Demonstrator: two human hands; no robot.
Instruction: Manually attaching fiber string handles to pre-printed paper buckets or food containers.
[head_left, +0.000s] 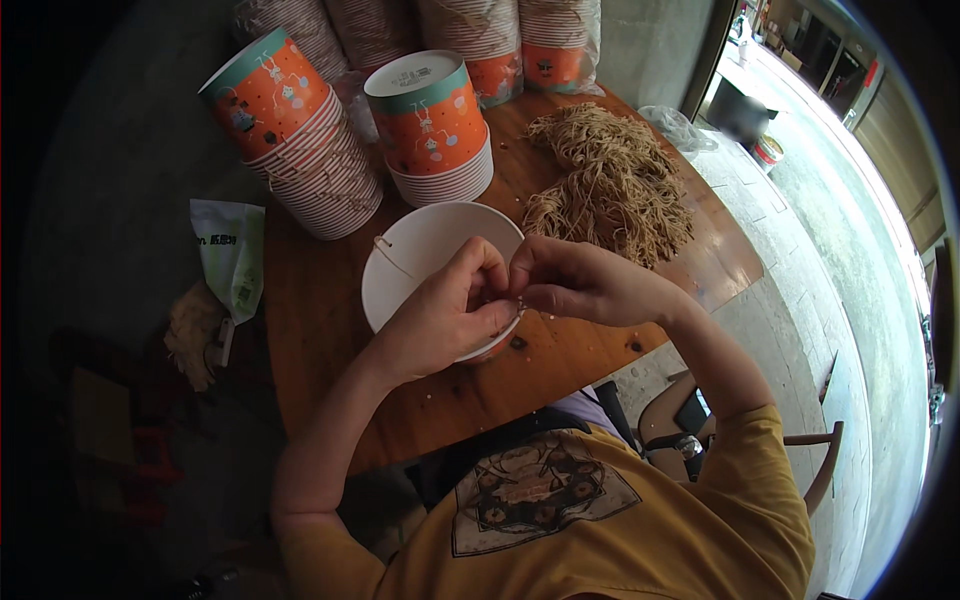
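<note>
A white-lined paper bucket (440,222) stands on the wooden table in front of me, its open mouth tilted toward me. A thin tan cord (397,261) passes through a hole near its left rim and runs inside toward my hands. My left hand (450,310) reaches across the mouth, thumb and fingers pinched at the right rim. Facing it, my right hand (580,283) pinches at the same spot, fingertips nearly touching the left ones. A small pale bit, seemingly the cord's end, shows between them; the fingers hide most of it.
Behind the bucket stand an upside-down orange bucket stack (428,130) and a leaning stack (290,125). A heap of tan cords (615,185) lies at the right. Bagged stacks (490,70) line the back. A white-green pouch (230,255) is left of the table (330,400).
</note>
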